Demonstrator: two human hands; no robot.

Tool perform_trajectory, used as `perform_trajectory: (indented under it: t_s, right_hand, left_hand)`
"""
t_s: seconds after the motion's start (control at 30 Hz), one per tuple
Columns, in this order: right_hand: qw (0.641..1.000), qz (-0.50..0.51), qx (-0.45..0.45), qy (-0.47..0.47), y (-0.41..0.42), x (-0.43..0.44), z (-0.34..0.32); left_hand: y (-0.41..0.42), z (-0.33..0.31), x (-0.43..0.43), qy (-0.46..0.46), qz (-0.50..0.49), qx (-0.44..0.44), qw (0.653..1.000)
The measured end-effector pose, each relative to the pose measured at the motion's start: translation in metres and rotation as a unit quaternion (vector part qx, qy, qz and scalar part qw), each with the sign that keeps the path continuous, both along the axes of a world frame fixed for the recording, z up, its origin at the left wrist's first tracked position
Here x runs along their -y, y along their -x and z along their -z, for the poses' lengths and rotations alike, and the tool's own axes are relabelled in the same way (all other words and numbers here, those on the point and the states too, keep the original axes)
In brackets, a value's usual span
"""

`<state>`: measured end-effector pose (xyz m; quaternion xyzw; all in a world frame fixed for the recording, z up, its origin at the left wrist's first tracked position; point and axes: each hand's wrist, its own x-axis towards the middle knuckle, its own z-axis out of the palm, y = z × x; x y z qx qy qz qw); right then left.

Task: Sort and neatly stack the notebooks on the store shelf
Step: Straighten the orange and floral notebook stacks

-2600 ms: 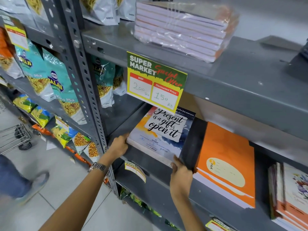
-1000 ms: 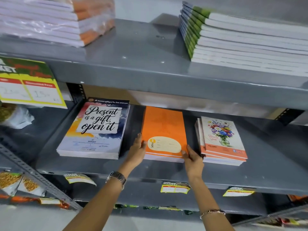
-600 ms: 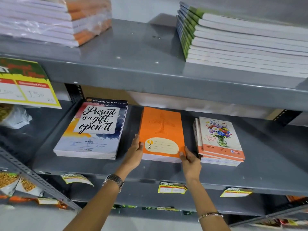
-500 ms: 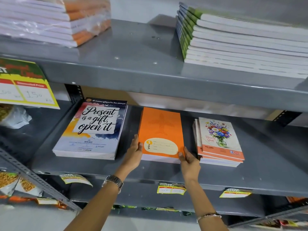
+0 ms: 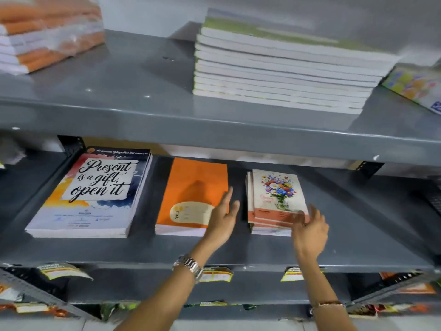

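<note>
Three notebook piles lie on the middle grey shelf [image 5: 334,249]. The "Present is a gift" stack [image 5: 95,194] is on the left, the orange stack [image 5: 191,187] in the middle, the small flower-cover stack [image 5: 274,199] on the right. My left hand [image 5: 222,218] hovers open over the orange stack's right front corner, fingers spread. My right hand [image 5: 310,230] is open at the flower stack's front right corner, blurred, and I cannot tell whether it touches the covers.
On the upper shelf [image 5: 119,91] sit a wrapped orange-spined pack [image 5: 43,37], a tall green-spined stack [image 5: 281,65] and a colourful book [image 5: 415,87] at the far right. Price tags [image 5: 214,274] hang from the shelf's front lip.
Both hands have let go of the orange stack and shifted right; the right hand now reaches the flower-cover stack. The view has moved closer and slightly right.
</note>
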<state>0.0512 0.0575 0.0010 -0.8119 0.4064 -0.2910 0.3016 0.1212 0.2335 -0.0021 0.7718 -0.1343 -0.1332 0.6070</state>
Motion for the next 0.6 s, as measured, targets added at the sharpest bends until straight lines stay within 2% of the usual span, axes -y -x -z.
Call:
perform_trajectory:
  t_s: [0.1, 0.23, 0.37, 0.47, 0.6]
  right_hand:
    - [0.992, -0.062, -0.071, -0.080, 0.003, 0.043, 0.010]
    - [0.963, -0.137, -0.020, -0.229, -0.004, 0.062, 0.013]
    - [0.952, -0.167, -0.016, -0.255, -0.010, 0.068, 0.019]
    - [0.943, -0.177, -0.005, -0.280, -0.008, 0.069, 0.024]
    - [0.943, -0.186, -0.008, -0.277, -0.007, 0.072, 0.027]
  left_hand:
    - [0.004, 0.006, 0.044, 0.004, 0.011, -0.090, 0.996]
    - [-0.004, 0.019, 0.071, 0.026, -0.012, -0.188, 0.982]
    - [-0.004, 0.032, 0.076, 0.062, -0.021, -0.225, 0.972]
    - [-0.005, 0.035, 0.083, 0.121, 0.001, -0.282, 0.952]
    - [0.000, 0.035, 0.095, 0.067, -0.010, -0.236, 0.969]
